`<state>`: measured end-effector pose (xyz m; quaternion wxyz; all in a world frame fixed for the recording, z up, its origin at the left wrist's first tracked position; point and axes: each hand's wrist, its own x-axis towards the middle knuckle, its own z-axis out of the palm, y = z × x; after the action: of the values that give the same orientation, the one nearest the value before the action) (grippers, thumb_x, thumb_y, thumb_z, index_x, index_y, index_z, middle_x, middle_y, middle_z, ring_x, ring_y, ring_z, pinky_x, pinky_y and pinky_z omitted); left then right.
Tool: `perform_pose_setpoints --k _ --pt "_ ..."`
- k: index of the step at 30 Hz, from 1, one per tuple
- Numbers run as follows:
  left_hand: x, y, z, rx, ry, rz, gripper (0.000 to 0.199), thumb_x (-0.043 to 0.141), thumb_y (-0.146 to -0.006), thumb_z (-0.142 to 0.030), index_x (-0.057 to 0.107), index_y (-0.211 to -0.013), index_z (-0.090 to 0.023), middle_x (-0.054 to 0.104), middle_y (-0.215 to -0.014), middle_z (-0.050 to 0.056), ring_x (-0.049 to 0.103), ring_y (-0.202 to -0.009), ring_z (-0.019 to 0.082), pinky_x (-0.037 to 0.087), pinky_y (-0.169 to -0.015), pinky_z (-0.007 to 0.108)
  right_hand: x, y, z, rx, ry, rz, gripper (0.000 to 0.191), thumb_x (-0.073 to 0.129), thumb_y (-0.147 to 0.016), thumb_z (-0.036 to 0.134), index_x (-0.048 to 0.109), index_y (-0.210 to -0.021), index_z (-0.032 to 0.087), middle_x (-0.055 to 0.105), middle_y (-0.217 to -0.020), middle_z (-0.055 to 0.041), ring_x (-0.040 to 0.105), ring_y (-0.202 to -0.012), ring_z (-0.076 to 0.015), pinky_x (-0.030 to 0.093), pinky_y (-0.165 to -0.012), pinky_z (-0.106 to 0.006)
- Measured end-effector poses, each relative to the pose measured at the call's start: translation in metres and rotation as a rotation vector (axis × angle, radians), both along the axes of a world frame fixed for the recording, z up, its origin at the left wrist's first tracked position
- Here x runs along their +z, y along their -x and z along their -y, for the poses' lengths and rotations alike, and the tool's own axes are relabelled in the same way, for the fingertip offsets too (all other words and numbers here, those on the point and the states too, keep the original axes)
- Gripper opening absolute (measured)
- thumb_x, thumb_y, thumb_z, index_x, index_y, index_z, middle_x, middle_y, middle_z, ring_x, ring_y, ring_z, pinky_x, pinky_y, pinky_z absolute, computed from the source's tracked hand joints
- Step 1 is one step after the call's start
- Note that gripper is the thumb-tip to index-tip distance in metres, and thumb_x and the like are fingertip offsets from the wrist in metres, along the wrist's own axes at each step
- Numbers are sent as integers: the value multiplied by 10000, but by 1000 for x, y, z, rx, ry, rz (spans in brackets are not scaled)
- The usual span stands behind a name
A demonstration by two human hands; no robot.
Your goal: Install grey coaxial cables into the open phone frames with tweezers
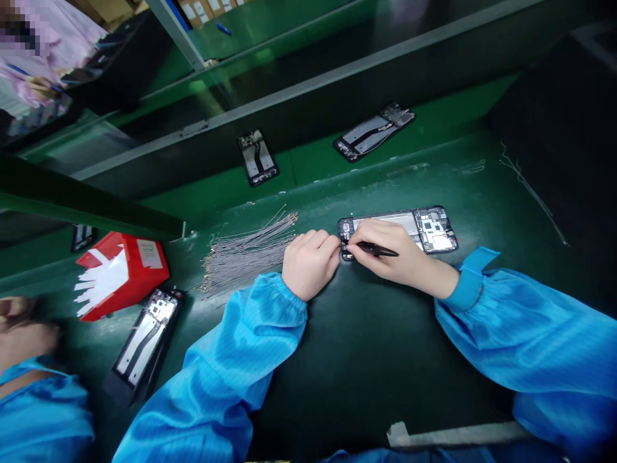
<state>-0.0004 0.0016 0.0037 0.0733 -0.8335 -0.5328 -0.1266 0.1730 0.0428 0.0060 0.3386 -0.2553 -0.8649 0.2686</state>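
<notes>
- Holding a slim black tool [378, 249] in the right hand [385, 241]; grip clamped on it, thumb and fingers together, its near end angled up and away from the opened phone.
- Landmark, the opened phone [409, 222]: lies on the worktop [366, 347] under both hands, inner side up, silver plate and circuit board showing. Right hand covers part of its middle; fingertips are at its left end.
- Left hand [311, 263]: just off the left end of the opened phone, fingers curled, thumb side close to the right fingertips. Cannot tell whether this grip is apart or closed on something small.
- Wire bundle [248, 254]: left of the opened phone, reaching behind the left hand; thin grey strands, brassy ends.
- Red box [150, 273]: farther left of the opened phone, holding white strips [106, 283].
- Second phone [144, 337]: left of and nearer the wearer than the opened phone, near the red box, inner side up.
- Two more phones, third phone [259, 159] and fourth phone [375, 132]: beyond the opened phone, by the back ledge.
- Loose wires [535, 193]: right of the opened phone, well apart.
- Co-worker's hand [24, 331]: far left of the opened phone, blue sleeve [43, 411], blurred.
</notes>
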Motion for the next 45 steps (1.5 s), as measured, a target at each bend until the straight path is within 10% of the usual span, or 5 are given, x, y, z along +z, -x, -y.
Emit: perform_pose_setpoints --k 11,20,30,45 --pt "2 5 -1 8 105 66 187 417 -871 -266 565 -792 -183 554 -732 15 500 -721 147 383 -645 251 6 3 -3 -42 100 16 98 459 -824 213 513 -748 183 559 -715 -13 502 -663 -122 389 -632 -250" --pt "12 13 2 -391 147 -36 213 378 -879 -188 589 -859 -209 555 -824 28 478 -743 141 370 -651 263 6 -94 -11 -785 -96 225 267 454 -818 352 464 -604 193 449 -485 -3 424 -462 -112 293 -493 -273" --pt "14 -18 3 -478 112 -106 225 374 -871 -199 571 -765 -171 543 -778 38 450 -714 156 359 -647 280 12 -77 20 -342 225 -13 118 504 -823 299 583 -798 216 581 -753 -19 544 -679 -140 417 -613 -271" --pt "8 -47 -8 -360 70 -57 178 406 -849 -196 548 -745 -170 519 -724 27 435 -700 166 306 -617 298 8 -79 30 -350 277 8 47 568 -755 226 562 -732 186 540 -594 25 468 -490 -83 366 -452 -216"
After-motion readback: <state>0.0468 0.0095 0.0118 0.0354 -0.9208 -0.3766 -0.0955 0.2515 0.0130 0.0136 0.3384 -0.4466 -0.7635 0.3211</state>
